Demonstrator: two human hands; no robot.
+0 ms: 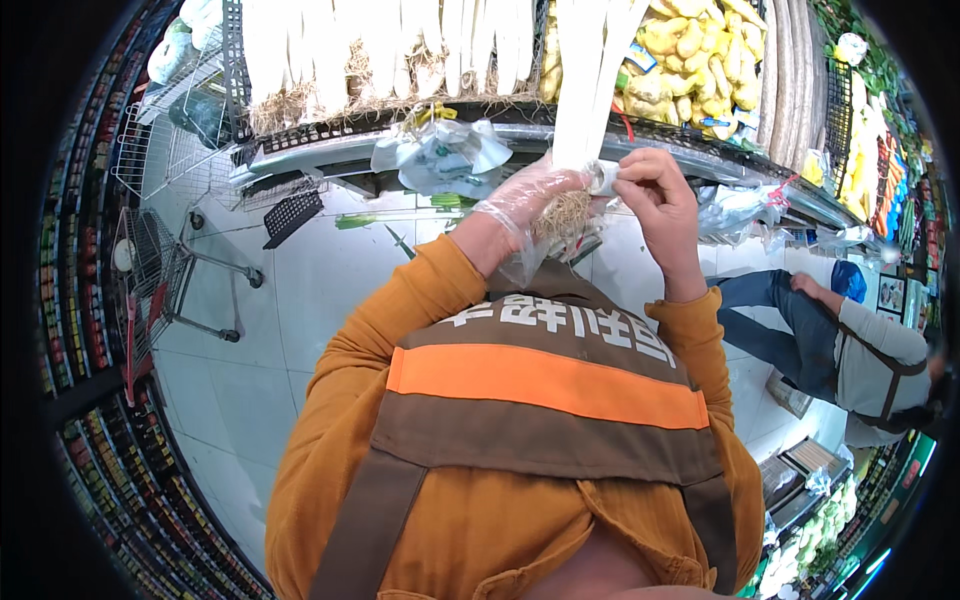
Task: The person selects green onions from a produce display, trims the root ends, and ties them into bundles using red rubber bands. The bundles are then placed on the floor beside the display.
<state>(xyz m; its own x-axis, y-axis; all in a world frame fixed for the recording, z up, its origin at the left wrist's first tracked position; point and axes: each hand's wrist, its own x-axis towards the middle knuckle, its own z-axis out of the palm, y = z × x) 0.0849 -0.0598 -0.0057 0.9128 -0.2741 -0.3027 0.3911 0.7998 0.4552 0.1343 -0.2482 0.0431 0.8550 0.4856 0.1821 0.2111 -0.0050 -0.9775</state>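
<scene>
My left hand (pixel 529 191), in a thin clear plastic glove, is closed around the root end of a bundle of long white-stalked leeks or large scallions (pixel 585 90). Their stringy roots (pixel 564 216) hang towards my apron, while the stalks reach away over the front edge of the produce stand. Bare and to the right, my right hand (pixel 660 202) pinches a small whitish roll, seemingly tape (pixel 606 178), against the side of the bundle. Whether a strip is stuck to the stalks cannot be made out.
More leeks (pixel 390 52) lie in a black crate. Beside them are yellow ginger-like roots (pixel 690 67) and long brown roots (pixel 791 75). Plastic bags (pixel 450 154) hang from the stand's edge. A wire cart (pixel 161 277) stands left; a person (pixel 847 345) is at right. Green leaf scraps (pixel 356 221) litter the floor.
</scene>
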